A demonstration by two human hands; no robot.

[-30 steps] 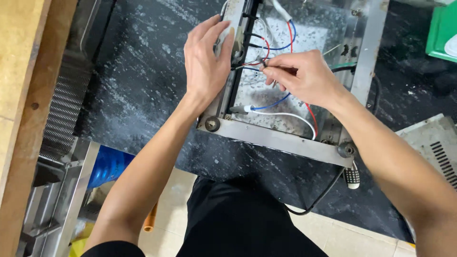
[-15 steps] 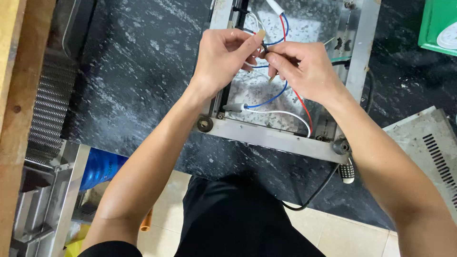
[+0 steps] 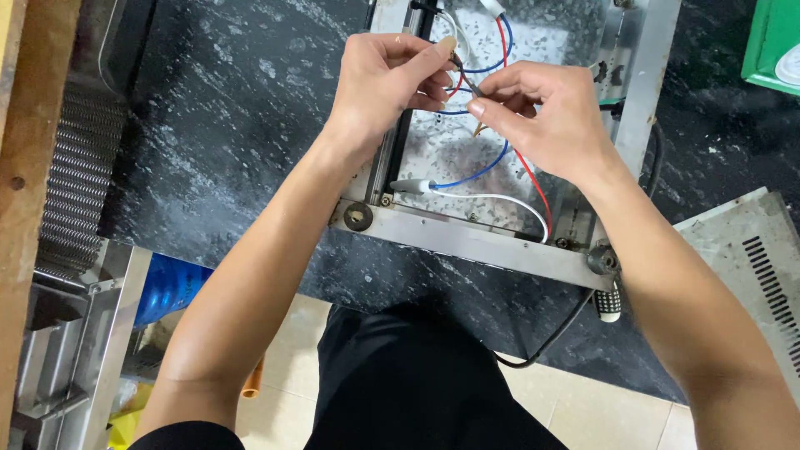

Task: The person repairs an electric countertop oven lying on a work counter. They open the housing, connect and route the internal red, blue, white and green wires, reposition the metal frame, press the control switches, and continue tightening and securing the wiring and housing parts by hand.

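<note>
Lifted clear of the metal chassis [image 3: 500,242] now: left hand [image 3: 387,83], a second ago pressed flat along the dark bar [image 3: 398,154] at the frame's left side, raised and curled, thumb and fingertips pinched on a small wire end [image 3: 457,60]. Right hand [image 3: 546,112] drawn up and closer to it, fingertips meeting the same wire from the other side. Blue wire [image 3: 475,173] and red wire [image 3: 527,171] pulled upward with them, more of the white wire [image 3: 500,200] uncovered below.
</note>
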